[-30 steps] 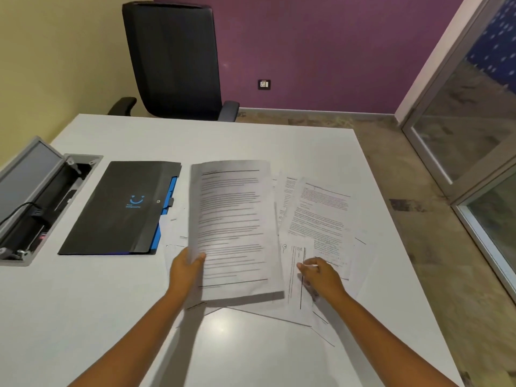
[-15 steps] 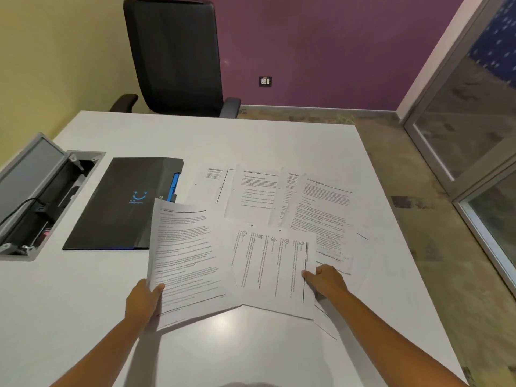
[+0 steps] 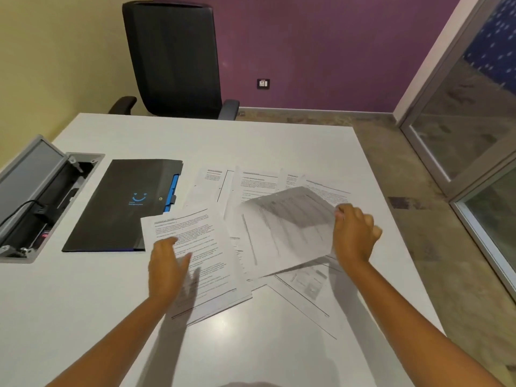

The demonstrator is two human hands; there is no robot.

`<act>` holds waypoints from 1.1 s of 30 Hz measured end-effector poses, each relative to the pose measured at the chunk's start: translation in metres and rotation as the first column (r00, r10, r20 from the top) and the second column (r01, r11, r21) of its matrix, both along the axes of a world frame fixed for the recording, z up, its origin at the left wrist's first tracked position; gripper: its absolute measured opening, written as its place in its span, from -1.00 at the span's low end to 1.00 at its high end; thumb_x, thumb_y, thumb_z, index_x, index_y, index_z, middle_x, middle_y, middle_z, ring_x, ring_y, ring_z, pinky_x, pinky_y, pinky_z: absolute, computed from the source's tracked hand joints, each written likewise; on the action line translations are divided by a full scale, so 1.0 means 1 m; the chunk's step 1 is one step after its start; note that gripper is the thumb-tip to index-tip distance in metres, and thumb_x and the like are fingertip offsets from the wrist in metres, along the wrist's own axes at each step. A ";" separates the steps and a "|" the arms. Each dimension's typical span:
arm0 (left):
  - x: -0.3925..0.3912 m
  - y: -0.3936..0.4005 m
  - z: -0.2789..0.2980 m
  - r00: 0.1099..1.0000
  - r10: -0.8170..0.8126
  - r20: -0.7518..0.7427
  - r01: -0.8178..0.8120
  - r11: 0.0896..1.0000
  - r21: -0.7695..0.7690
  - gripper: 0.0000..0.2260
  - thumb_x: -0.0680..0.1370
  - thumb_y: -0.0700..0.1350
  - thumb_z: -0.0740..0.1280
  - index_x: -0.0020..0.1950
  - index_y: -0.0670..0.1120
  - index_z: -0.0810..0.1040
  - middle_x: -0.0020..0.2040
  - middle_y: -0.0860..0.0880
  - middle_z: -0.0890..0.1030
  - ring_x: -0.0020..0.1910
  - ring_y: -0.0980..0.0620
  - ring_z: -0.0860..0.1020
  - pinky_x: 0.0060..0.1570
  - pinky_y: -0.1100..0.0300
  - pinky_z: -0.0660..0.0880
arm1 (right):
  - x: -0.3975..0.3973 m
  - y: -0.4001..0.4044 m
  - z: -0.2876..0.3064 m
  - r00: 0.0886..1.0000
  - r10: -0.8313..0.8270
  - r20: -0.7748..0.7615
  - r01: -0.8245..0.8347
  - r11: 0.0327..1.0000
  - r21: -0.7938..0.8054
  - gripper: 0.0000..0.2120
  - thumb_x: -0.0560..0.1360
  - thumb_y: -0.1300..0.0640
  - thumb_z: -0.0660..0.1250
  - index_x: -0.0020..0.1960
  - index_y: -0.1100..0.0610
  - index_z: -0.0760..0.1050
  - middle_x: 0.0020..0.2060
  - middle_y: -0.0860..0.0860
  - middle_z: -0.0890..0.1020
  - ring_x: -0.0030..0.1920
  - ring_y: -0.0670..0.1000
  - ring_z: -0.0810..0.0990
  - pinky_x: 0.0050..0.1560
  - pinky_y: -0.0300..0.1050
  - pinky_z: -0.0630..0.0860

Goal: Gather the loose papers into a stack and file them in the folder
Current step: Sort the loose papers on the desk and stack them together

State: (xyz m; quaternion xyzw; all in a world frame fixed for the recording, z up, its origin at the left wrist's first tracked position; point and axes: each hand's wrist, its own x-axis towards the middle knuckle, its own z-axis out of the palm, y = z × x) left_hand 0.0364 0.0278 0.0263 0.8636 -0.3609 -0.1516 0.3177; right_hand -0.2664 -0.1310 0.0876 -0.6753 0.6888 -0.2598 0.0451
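Note:
Several printed papers (image 3: pixel 259 185) lie spread over the white table (image 3: pixel 83 303). A small stack of sheets (image 3: pixel 212 255) rests at the front left of them, and my left hand (image 3: pixel 167 270) hovers flat over its left edge, fingers apart. My right hand (image 3: pixel 354 236) pinches the right edge of one sheet (image 3: pixel 287 233), which is lifted, curled and blurred above the other papers. A closed black folder (image 3: pixel 125 205) with a blue smile logo and blue tabs lies to the left of the papers.
An open grey cable box (image 3: pixel 33 202) with a plug and cord is sunk into the table's left edge. A black office chair (image 3: pixel 176 57) stands behind the far edge. The table's right edge drops to the floor beside a glass door (image 3: pixel 474 121).
My left hand set the stack down at the front left and let go of it. My right hand gripped a sheet and lifted it off the pile.

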 end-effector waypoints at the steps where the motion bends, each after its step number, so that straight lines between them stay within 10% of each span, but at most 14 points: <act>1: -0.006 -0.010 0.006 0.998 -0.062 0.027 0.063 0.997 -0.036 -0.53 0.44 -0.10 0.42 0.29 -0.15 0.39 0.27 -0.17 0.44 0.23 -0.14 0.46 0.19 -0.03 0.45 | 0.003 -0.003 0.011 1.000 0.017 0.004 -0.017 0.998 -0.057 -0.84 0.57 0.15 0.20 0.04 0.08 0.54 -0.06 0.08 0.62 0.02 0.14 0.48 0.05 0.04 0.23; 10: -0.052 -0.083 0.043 0.956 -0.292 0.006 0.289 0.943 -0.166 -0.17 0.35 0.09 0.47 0.49 0.00 0.10 0.47 -0.06 0.28 0.42 -0.09 0.27 0.41 -0.15 0.19 | 0.056 0.004 0.098 0.918 0.383 0.104 -0.337 0.891 -0.305 -0.78 0.56 0.11 0.12 0.05 0.11 0.53 0.01 0.07 0.58 0.10 0.09 0.50 0.41 0.11 0.04; 17: -0.031 -0.079 0.043 0.921 -0.201 -0.334 0.098 0.948 -0.302 -0.75 0.53 -0.12 0.31 0.19 -0.12 0.53 -0.01 -0.04 0.59 0.02 -0.17 0.56 -0.05 0.12 0.46 | 0.058 -0.013 0.093 0.842 0.452 0.296 -0.376 0.884 -0.278 -0.74 0.55 0.05 0.16 0.16 0.12 0.47 0.16 0.08 0.53 0.18 0.06 0.44 0.23 -0.14 0.18; 23: -0.021 -0.059 0.022 0.831 0.123 -0.542 -0.246 0.956 -0.161 -0.85 0.54 -0.04 0.28 -0.11 -0.12 0.51 -0.17 -0.02 0.52 -0.07 -0.11 0.45 -0.06 0.07 0.41 | 0.011 -0.023 0.004 0.863 0.023 0.505 -0.160 0.960 0.230 -0.62 0.54 0.12 0.26 0.32 0.19 0.33 0.30 0.16 0.42 0.31 0.14 0.38 0.33 0.05 0.34; 28: -0.017 -0.043 0.011 0.821 0.183 -0.541 -0.265 0.961 -0.077 -0.65 0.55 -0.08 0.27 0.26 -0.24 0.42 0.16 -0.19 0.53 0.10 -0.26 0.50 0.11 -0.09 0.47 | -0.042 -0.007 -0.068 0.672 -0.619 0.406 0.153 0.653 0.742 -0.54 0.53 0.15 0.28 0.34 0.33 0.30 0.29 0.28 0.44 0.25 0.27 0.46 0.18 0.07 0.43; 33: -0.022 -0.041 0.008 0.791 0.171 -0.588 -0.253 0.966 -0.059 -0.65 0.54 -0.08 0.29 0.24 -0.25 0.42 0.15 -0.27 0.55 -0.06 -0.14 0.50 -0.05 0.04 0.47 | -0.061 -0.002 -0.096 0.520 -0.734 0.437 0.030 0.527 0.849 -0.76 0.53 0.15 0.27 -0.25 0.27 0.44 -0.40 0.15 0.49 -0.60 0.00 0.33 -0.58 -0.33 0.22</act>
